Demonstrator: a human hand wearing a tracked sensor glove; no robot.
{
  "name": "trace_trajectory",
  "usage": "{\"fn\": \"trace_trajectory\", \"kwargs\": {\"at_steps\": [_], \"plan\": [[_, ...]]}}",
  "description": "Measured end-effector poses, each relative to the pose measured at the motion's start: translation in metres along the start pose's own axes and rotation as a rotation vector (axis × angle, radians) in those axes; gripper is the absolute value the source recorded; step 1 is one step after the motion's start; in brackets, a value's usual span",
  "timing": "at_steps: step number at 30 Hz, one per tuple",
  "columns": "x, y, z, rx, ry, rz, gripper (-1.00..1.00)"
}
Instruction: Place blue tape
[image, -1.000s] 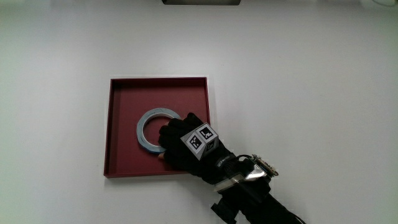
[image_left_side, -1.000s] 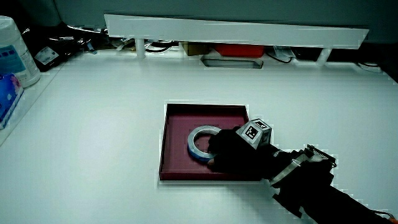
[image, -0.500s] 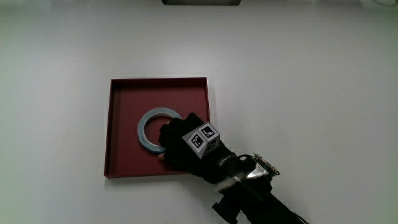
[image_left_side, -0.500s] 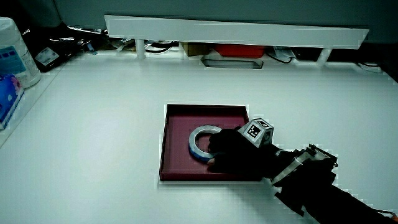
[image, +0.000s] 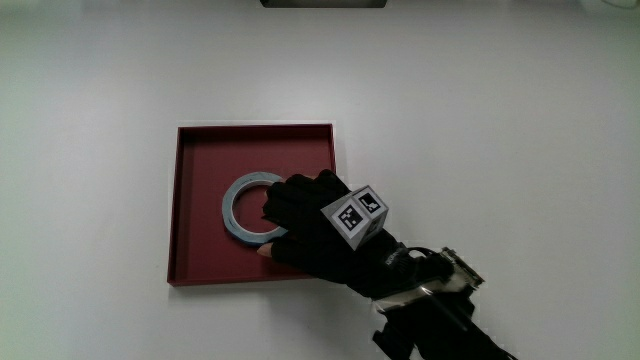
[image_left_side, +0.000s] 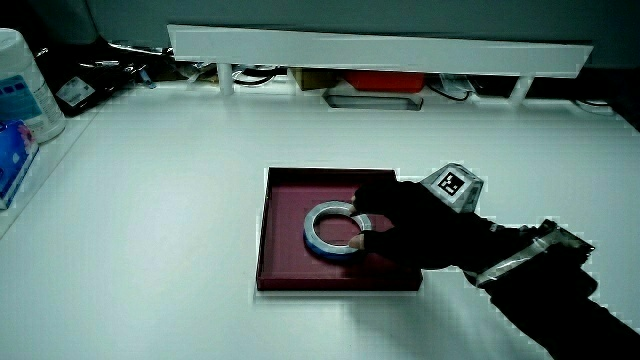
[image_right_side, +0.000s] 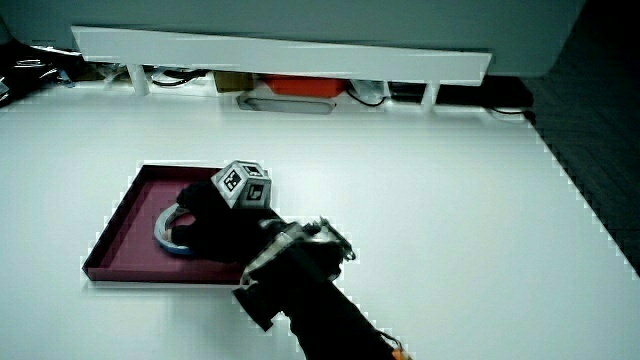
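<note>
One roll of blue tape (image: 246, 207) lies flat on the floor of a shallow dark red tray (image: 200, 255), roughly at the tray's middle. The hand (image: 318, 232) rests over the side of the roll that is nearer the forearm, with its fingertips (image_left_side: 357, 231) touching the rim. In a side view the thumb and a finger appear to pinch that rim lightly, though how firm the hold is cannot be told. The patterned cube (image: 355, 214) sits on the back of the hand, above the tray's edge. The tray stands on the white bench (image: 500, 130), well apart from the low partition (image_left_side: 380, 48) and from the white container (image_left_side: 22, 80) at the bench's edge.

The roll looks already set down, so the main risk is in letting go. If the glove sticks to the tape's edge, lifting the hand could drag the roll up or tip it on its side. A wrist that catches the tray wall could shove the tray across the bench.
</note>
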Motion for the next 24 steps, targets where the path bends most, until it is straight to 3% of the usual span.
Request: {"fn": "trace_trajectory", "kwargs": {"at_steps": [9, 19, 24], "plan": [[-0.018, -0.027, 0.044, -0.105, 0.013, -0.06, -1.0], [-0.033, -0.063, 0.086, -0.133, -0.043, -0.109, -1.0], [-0.039, -0.075, 0.095, -0.136, -0.071, -0.134, -1.0]]}}
